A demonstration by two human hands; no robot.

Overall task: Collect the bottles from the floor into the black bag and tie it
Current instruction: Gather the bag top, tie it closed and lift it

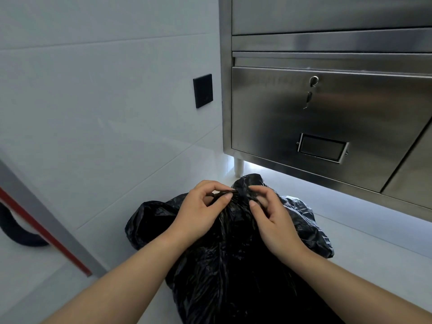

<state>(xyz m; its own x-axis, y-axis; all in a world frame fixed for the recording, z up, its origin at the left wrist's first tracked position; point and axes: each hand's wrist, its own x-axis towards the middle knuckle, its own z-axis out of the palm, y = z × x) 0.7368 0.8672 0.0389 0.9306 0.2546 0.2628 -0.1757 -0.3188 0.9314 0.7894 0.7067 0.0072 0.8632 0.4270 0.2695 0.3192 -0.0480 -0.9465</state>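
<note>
Two hands, both yours, are working at the top of the crinkly black plastic bag [224, 288]. The bag is sitting on the pale floor [364, 260] right in front of you.

Far on the left, a grey bar with a red stripe [53, 232] is slanting along the white tiled wall [93, 101]. A flat black square plate [203, 90] is sitting on that wall.

Next, your left hand [198, 213] is pinching a thin, twisted strip of the bag's top between its thumb and fingertips. In the middle, the neck of the bag is bunching up small. Your right hand [273, 220] is curling its fingers round the bunched plastic, just beside the left hand. On the right, a shiny steel cabinet [327, 118] is standing just behind the bag.

No bottles are showing on the floor. I think they are all inside, but the bag is hiding them, so I cannot be sure.

So you are doing the tying part now, and it looks close to the end. For the next move, you are going to need to cross the two bits of plastic and pull them apart until the knot goes tight. Pull gently, because I think the thin plastic could rip.
</note>
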